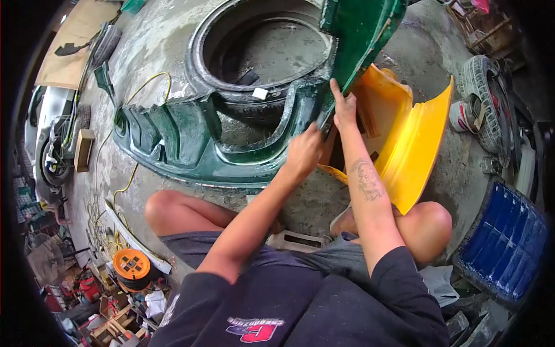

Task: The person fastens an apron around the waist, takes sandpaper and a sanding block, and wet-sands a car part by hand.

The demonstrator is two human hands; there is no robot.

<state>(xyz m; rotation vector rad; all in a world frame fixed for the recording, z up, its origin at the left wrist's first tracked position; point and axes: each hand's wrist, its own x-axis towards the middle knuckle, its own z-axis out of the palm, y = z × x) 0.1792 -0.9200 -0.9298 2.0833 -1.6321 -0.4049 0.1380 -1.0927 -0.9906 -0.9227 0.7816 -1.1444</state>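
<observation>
A large glossy green moulded car bumper (196, 153) spans the space in front of me, partly propped on a tyre (202, 75) lying flat on the floor. Its right part rises as a tall green section. My left hand (304, 151) is closed in a fist at the bumper's inner edge, and whatever its fingers hold is hidden. Just to the right and a little higher, my right hand (345, 108) grips the bumper's edge, index finger stretched along it. A small white block (260, 93) rests on the tyre.
A yellow moulded panel (425, 150) stands close beside my right forearm. Farther right are a tyre (480, 87), a bucket (462, 115) and a blue panel (503, 237). An orange cable reel (132, 264) and a yellow cable (130, 179) lie at left among clutter.
</observation>
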